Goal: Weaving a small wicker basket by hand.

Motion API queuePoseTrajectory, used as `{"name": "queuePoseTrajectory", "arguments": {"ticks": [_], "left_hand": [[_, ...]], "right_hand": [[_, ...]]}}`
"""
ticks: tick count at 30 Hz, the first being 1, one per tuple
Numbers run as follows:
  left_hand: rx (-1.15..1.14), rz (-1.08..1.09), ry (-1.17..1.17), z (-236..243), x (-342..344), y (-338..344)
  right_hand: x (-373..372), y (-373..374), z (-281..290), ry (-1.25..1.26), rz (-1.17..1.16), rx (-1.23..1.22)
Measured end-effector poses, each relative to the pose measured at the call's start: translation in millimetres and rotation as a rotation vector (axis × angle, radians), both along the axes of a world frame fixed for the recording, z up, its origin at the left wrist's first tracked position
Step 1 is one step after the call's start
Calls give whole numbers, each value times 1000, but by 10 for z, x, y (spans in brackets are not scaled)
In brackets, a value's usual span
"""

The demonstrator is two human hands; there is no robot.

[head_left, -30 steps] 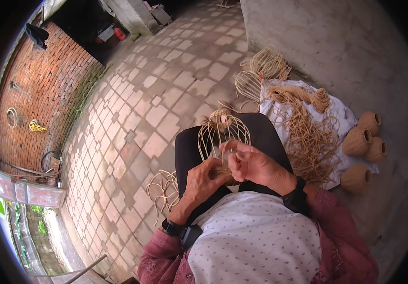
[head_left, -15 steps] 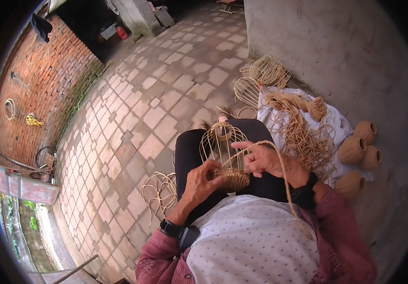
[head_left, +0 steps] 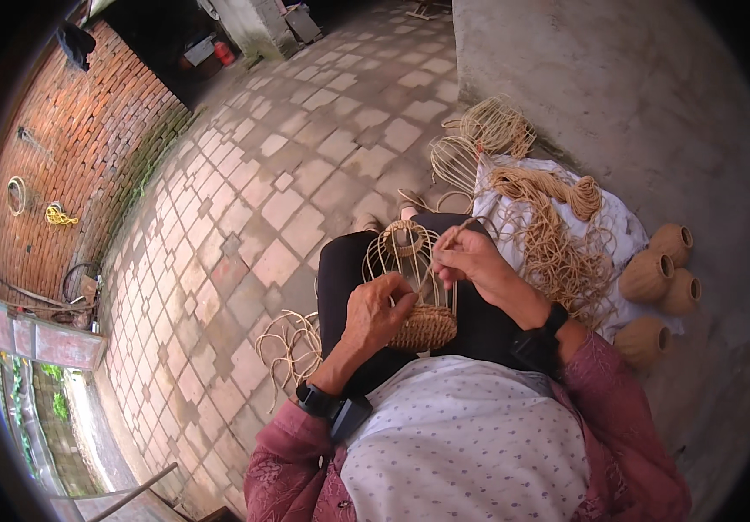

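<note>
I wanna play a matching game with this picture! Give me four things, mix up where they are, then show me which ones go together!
Things:
1. half-woven tan basket with bare ribs
2. bright yellow looped cord
3. tangled tan twisted cord
4. round brown pots with open mouths

Places:
A. heaped on the crumpled white cloth
B. four grouped at the picture's right side
C. on the lap in black trousers, at the left hand
D. against the red brick wall

Right pairs: 1-C, 2-D, 3-A, 4-B
</note>
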State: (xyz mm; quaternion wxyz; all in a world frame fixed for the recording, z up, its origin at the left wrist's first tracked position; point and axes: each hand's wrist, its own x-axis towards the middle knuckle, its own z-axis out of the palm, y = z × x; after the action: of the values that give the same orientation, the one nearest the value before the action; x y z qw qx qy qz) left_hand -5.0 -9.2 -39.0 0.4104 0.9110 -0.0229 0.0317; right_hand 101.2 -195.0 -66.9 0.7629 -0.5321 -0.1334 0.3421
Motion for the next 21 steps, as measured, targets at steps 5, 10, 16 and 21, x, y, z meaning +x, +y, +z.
{"name": "queuePoseTrajectory", "arguments": {"ticks": [5, 10, 16, 21], "left_hand": [[44, -25, 65, 40, 43, -4], [77, -131, 9, 127, -44, 9], [66, -159, -2, 146, -7, 37], [113, -123, -185, 129, 69, -23]], "right_hand": [[115, 429, 68, -757, -9, -522], [-77, 480, 45, -1023, 38, -778], [-191, 62, -92, -575, -135, -546], [-258, -584, -110, -65, 43, -519]]}}
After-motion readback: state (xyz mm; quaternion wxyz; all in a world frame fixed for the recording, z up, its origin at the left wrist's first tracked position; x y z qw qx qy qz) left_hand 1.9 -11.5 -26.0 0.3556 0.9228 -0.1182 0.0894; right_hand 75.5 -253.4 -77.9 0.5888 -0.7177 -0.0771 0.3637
